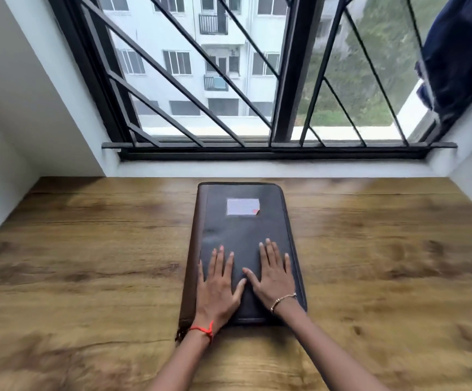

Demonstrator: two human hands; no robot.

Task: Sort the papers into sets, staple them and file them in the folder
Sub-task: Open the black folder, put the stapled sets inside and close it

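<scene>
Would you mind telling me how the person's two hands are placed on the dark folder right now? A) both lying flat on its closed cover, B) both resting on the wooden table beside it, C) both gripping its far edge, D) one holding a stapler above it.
A: the left hand and right hand lie flat, fingers spread, on the closed folder.

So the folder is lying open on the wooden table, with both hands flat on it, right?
Not quite. The head view shows the folder closed, not open. It does lie on the wooden table, with the left hand and right hand flat on its cover.
</scene>
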